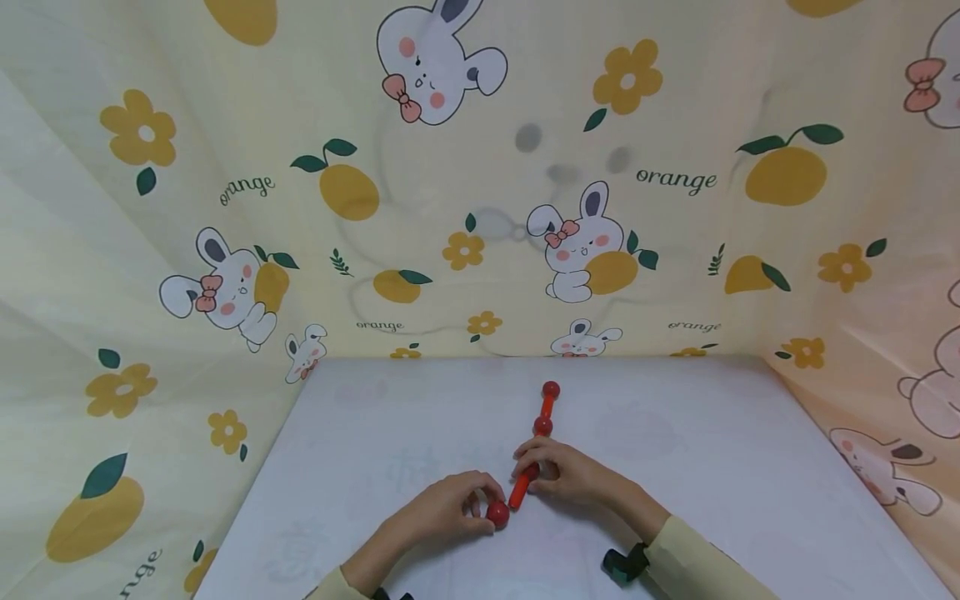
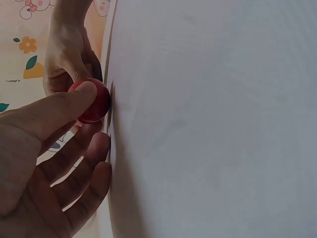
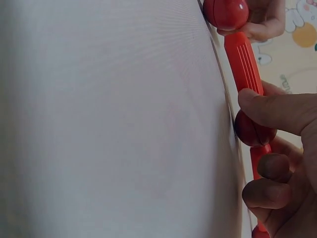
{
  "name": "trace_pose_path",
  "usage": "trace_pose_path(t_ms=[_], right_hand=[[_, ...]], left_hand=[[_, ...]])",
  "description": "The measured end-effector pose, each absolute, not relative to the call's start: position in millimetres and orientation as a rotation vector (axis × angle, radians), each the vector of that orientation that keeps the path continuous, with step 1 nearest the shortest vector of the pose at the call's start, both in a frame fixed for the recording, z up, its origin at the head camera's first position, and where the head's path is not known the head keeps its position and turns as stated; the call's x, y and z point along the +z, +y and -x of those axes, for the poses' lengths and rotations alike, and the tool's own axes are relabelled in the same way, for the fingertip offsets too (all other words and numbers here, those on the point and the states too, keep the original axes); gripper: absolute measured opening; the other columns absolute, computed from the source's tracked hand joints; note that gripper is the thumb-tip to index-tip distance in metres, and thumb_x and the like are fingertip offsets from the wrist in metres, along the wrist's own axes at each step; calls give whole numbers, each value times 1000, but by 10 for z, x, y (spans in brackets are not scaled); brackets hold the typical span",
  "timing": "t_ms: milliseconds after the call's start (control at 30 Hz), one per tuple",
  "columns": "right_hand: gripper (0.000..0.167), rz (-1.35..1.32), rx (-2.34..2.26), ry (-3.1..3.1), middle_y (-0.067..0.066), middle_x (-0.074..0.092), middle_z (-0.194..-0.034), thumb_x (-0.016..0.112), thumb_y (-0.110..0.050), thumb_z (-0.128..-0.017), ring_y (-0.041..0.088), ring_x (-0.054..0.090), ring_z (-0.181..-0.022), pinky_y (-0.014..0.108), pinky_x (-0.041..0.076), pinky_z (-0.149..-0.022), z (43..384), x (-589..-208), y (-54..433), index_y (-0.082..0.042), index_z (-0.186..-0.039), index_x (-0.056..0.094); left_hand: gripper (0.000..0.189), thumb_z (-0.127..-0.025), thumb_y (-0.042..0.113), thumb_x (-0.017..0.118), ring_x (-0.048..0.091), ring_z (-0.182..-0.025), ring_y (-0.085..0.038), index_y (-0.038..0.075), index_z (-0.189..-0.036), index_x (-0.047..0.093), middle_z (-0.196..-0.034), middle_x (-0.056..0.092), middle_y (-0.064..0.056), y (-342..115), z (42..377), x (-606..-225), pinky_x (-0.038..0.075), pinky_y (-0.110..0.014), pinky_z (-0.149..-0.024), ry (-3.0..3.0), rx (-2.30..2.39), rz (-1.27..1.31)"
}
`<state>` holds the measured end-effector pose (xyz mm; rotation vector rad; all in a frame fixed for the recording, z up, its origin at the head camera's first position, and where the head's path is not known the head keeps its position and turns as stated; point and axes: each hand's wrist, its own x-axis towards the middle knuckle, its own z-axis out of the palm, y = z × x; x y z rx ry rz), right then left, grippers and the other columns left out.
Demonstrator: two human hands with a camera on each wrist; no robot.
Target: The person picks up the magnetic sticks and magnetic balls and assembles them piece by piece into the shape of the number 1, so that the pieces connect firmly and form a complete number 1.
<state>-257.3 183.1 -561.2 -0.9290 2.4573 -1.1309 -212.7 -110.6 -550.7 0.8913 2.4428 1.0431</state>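
In the head view my left hand (image 1: 448, 510) pinches a red ball (image 1: 498, 514) between thumb and fingers, low over the white table. Up and to its right, my right hand (image 1: 564, 471) grips a chain of red sticks and balls near its close end. The free end stick (image 1: 519, 493) points at the pinched ball, with a narrow gap between them. Ridges run along that stick (image 3: 243, 62) in the right wrist view, and my thumb lies where it meets a chain ball (image 3: 253, 130). Beyond my fingers the chain continues to a middle ball (image 1: 543, 426) and a far ball (image 1: 551, 389).
The white tabletop (image 1: 390, 417) spreads around both hands. A cream curtain (image 1: 465, 167) printed with rabbits and oranges hangs behind it and along both sides. A dark strap piece (image 1: 625, 564) sits at my right sleeve.
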Motion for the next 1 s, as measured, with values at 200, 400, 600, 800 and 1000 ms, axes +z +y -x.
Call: trace_pose_path(t_ms=[200, 400, 600, 800, 1000], right_hand=[[33, 942, -1136, 2439, -5, 61, -139, 79, -8, -98, 20, 54, -124, 27, 52, -93, 2575, -5626, 1823, -32, -121, 78], [33, 971, -1158, 2424, -2, 61, -139, 79, -7, -98, 21, 54, -126, 27, 51, -97, 2584, -5630, 1831, -32, -121, 77], [32, 949, -1167, 2419, -4, 61, -139, 79, -9, -98, 20, 54, -126, 28, 50, -99, 2580, -5634, 1832, -31, -120, 77], [31, 950, -1167, 2425, -4, 62, -139, 79, -9, -97, 20, 54, -123, 28, 50, -96, 2583, -5647, 1832, -30, -121, 77], [32, 983, -1183, 2420, 0, 62, -139, 79, -8, -98, 17, 55, -118, 27, 51, -93, 2573, -5640, 1839, -29, -121, 77]], left_hand=[[36, -92, 21, 88, 61, -82, 0, 28, -121, 69, -107, 66, 18, -1082, 2108, -5494, 53, -20, -75, 2438, 1038, -897], [38, -92, 22, 88, 61, -82, 1, 27, -123, 68, -107, 66, 17, -1065, 2101, -5507, 53, -20, -74, 2448, 1038, -915], [40, -90, 22, 90, 62, -83, 0, 27, -123, 67, -108, 66, 17, -1041, 2088, -5496, 52, -19, -75, 2473, 1014, -934], [40, -91, 22, 89, 62, -83, 0, 26, -123, 67, -109, 65, 18, -1012, 2084, -5495, 52, -19, -74, 2494, 1001, -944], [40, -90, 22, 90, 62, -82, -1, 27, -122, 66, -107, 65, 18, -985, 2078, -5476, 52, -19, -73, 2491, 996, -919]])
